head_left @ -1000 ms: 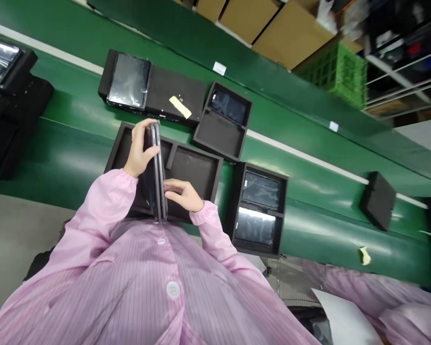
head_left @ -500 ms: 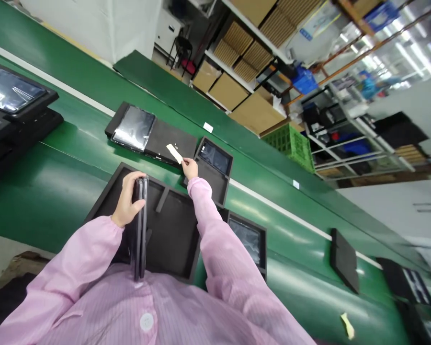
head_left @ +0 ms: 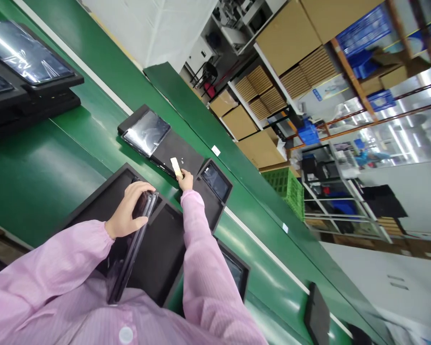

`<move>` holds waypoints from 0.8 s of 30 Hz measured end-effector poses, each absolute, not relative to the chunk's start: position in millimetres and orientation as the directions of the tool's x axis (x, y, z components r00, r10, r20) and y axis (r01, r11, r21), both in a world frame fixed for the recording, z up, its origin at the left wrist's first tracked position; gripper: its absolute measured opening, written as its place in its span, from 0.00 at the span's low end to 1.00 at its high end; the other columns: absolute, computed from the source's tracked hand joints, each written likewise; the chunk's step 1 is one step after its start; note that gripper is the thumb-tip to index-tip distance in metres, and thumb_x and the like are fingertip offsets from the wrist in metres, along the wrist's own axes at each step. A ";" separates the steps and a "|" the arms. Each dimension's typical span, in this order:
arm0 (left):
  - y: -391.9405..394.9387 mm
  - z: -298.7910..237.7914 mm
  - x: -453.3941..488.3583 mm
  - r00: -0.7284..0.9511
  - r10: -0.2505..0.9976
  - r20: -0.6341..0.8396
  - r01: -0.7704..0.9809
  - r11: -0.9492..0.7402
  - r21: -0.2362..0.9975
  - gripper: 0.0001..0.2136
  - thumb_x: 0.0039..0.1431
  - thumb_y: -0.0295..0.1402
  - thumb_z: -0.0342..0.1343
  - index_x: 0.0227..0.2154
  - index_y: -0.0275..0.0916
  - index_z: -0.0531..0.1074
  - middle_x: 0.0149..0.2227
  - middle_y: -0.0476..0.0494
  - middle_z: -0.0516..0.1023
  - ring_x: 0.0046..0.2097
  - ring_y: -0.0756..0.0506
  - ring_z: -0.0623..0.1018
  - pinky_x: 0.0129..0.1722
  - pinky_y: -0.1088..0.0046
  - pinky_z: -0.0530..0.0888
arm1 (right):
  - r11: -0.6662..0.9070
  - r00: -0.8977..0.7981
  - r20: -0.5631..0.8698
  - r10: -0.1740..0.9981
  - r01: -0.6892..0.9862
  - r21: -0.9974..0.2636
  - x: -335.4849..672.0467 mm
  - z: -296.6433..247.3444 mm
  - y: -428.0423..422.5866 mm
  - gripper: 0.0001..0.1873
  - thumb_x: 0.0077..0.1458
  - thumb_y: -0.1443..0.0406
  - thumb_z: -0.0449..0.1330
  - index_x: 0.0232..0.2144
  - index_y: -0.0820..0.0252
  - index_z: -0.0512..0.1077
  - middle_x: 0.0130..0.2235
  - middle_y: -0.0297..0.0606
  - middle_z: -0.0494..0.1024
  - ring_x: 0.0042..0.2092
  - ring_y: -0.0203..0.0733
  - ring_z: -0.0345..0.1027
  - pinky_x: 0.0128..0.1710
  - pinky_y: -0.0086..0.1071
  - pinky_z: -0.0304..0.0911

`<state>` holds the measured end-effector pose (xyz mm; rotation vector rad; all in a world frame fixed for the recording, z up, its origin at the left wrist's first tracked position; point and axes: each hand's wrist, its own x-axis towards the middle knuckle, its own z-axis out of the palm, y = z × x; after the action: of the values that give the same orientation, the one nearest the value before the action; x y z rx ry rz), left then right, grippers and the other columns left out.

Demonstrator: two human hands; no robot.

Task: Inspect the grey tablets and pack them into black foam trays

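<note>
well, your left grip (head_left: 132, 211) is wrapped round a pair of dark tablets (head_left: 132, 256), thumb on the right side and fingers over the far end. the two are pressed flat together and stand on edge over a wide black tray (head_left: 160, 254), tilted, with the near end close to your shirt (head_left: 104, 321); you cannot tell whether they touch the tray's floor. farther off, your right grip (head_left: 186, 180) is pinched on the near end of a yellow strip (head_left: 175, 166), which lies over a flat black slab (head_left: 181, 151); whether it is stuck down is too small to tell. at the slab's left end sits a shiny wrapped screen (head_left: 149, 132). just right of your right grip is a small black box (head_left: 210, 203) with a dark panel (head_left: 216, 182) in its far half. another black box (head_left: 244, 278) shows partly past your right sleeve (head_left: 204, 254). all of these are on or over the green surface (head_left: 32, 167), and at the far left is a stack of black trays (head_left: 39, 103).
</note>
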<state>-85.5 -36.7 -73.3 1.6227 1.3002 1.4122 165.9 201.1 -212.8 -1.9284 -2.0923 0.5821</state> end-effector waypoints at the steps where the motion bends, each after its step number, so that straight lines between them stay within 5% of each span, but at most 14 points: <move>1: -36.7 -72.5 -85.3 -0.054 0.935 0.351 0.276 -0.324 0.905 0.24 0.55 0.48 0.50 0.52 0.44 0.63 0.51 0.37 0.71 0.56 0.34 0.70 0.60 0.49 0.63 | 0.056 -0.105 -0.086 0.991 0.894 -0.445 165.9 -213.0 200.2 0.25 0.53 0.68 0.61 0.54 0.67 0.72 0.48 0.47 0.78 0.50 0.46 0.66 0.58 0.38 0.58; 12: -37.8 -77.8 -82.5 -0.072 0.925 0.373 0.269 -0.342 0.900 0.25 0.57 0.52 0.49 0.53 0.45 0.64 0.51 0.38 0.72 0.56 0.34 0.70 0.60 0.50 0.63 | 0.049 -0.083 -0.052 0.995 0.883 -0.468 155.0 -217.6 199.9 0.14 0.54 0.66 0.58 0.41 0.66 0.78 0.45 0.47 0.79 0.45 0.45 0.68 0.52 0.36 0.61; 24: -35.4 -74.0 -80.7 -0.043 0.921 0.387 0.264 -0.363 0.894 0.24 0.59 0.52 0.48 0.54 0.45 0.62 0.51 0.38 0.70 0.56 0.35 0.69 0.59 0.52 0.61 | 0.017 -0.054 -0.075 0.996 0.904 -0.426 149.9 -214.5 197.2 0.11 0.56 0.64 0.59 0.40 0.60 0.79 0.47 0.44 0.79 0.49 0.46 0.67 0.53 0.38 0.61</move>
<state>-80.7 -35.4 -74.0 1.6484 1.2624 1.4389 149.9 197.2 -214.5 -1.9723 -2.0473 0.5364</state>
